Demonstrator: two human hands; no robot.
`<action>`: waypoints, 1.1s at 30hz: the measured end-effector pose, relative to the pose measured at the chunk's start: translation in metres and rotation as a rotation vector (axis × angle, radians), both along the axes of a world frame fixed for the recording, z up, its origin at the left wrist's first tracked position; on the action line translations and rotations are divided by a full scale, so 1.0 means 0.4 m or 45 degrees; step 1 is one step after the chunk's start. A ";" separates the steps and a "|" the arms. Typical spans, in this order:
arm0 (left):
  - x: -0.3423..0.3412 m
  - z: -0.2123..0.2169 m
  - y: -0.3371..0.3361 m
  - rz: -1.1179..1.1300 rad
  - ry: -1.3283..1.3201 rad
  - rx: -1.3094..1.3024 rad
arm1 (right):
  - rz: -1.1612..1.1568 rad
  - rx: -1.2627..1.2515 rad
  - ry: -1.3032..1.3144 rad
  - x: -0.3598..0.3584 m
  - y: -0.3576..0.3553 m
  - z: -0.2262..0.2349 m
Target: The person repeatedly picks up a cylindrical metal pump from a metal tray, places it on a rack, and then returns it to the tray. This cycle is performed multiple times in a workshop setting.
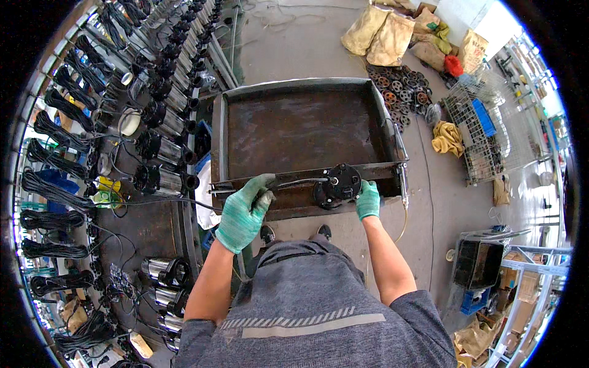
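The left hand [241, 214] grasped a seemingly springy cable [300, 182]; the right hand [369, 200] gripped the right edge of a round black part [347, 183], likely heavy, rigid and best held there.

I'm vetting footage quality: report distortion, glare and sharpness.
Head view: fisheye bending bows the far edge of the metal tray; glare washes out the white wall at upper right, and steel cylinders glint; the left hand and right hand look fairly sharp.
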State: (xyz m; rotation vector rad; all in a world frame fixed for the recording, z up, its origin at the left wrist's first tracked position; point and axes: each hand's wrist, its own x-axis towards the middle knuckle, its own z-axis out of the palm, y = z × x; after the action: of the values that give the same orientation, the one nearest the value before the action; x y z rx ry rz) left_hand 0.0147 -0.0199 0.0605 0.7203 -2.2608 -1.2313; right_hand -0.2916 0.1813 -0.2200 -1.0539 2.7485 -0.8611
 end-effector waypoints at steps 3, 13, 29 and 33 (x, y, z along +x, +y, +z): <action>0.031 0.003 -0.003 -0.009 -0.169 0.025 | 0.030 -0.013 0.006 -0.003 0.000 -0.001; 0.205 -0.009 -0.048 0.137 -0.474 -0.291 | 0.297 -0.143 -0.125 -0.048 0.021 -0.044; 0.664 -0.095 -0.160 1.386 -0.202 0.034 | 1.100 0.249 -0.490 0.404 -0.417 0.488; 0.889 -0.054 -0.241 1.606 -0.022 -0.241 | 1.242 0.303 -0.631 0.680 -0.582 0.506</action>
State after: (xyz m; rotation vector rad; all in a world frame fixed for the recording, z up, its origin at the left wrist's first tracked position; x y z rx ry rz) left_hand 0.3704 -0.1161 0.0388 1.6644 -1.3448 -0.3642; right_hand -0.0198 -0.0516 -0.0176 -1.5989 1.5682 -0.5041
